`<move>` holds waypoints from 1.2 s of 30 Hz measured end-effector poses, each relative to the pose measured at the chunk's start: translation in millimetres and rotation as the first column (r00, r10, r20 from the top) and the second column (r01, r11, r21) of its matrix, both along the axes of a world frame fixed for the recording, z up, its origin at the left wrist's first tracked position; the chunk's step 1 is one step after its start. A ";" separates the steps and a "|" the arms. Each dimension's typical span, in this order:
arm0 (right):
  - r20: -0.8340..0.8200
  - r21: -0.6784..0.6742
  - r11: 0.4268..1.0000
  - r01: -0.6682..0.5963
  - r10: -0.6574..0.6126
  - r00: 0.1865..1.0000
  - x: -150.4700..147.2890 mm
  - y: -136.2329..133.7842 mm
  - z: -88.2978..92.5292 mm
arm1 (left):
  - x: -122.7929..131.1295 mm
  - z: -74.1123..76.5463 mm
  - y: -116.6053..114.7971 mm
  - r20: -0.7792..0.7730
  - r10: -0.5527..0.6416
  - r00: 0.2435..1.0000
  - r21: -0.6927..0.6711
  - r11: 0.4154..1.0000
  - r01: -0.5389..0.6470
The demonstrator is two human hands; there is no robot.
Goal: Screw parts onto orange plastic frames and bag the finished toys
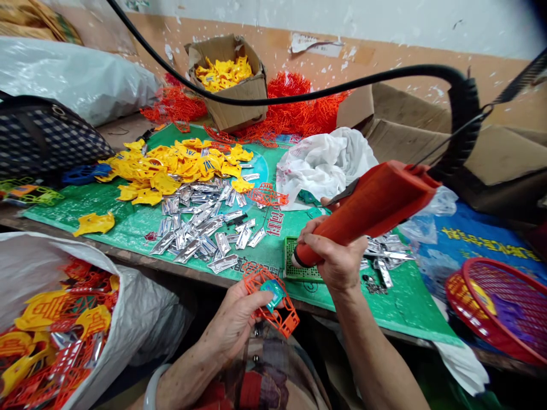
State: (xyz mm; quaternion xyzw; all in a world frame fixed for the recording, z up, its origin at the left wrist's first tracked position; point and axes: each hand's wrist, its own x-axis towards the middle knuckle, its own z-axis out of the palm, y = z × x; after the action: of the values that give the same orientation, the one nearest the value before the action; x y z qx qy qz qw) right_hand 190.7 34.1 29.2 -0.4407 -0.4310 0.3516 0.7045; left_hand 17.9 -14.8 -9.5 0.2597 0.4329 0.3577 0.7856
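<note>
My left hand holds an orange lattice-like plastic frame near the table's front edge, its thumb pressing on a small teal piece that lies on the frame. Wrapped in the fingers of my right hand is a red power screwdriver with a black cable at its rear. Its dark nose points down and left, above and apart from the frame; the bit cannot be made out. Behind that nose sits a small green perforated basket. Silver metal-looking strips lie scattered beyond my left hand.
Yellow plastic pieces are heaped behind the strips. A cardboard box of yellow pieces stands by the wall among orange frames. An open white sack with mixed parts is at left. A red mesh basket sits right.
</note>
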 end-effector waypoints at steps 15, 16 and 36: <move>0.053 0.021 1.000 0.004 -0.005 0.999 -5.5 -2.0 3.0 | 2.7 6.3 -0.9 0.010 0.021 1.000 -0.005 1.000 -0.021; 0.060 0.022 1.000 0.006 -0.008 0.998 -6.0 -2.4 3.2 | 2.6 6.1 -0.8 0.009 0.024 1.000 -0.008 1.000 -0.024; -0.190 0.076 0.989 -0.125 0.138 0.972 -1.3 -24.0 46.9 | 5.7 6.9 -0.1 0.084 0.104 0.991 -0.039 0.994 -0.101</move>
State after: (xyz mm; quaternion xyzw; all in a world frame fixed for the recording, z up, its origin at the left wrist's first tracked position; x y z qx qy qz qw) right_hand 189.4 10.1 76.1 -0.3519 -0.3991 0.4250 0.7323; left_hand 23.6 -15.0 -2.6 0.2081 0.4177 0.4008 0.7884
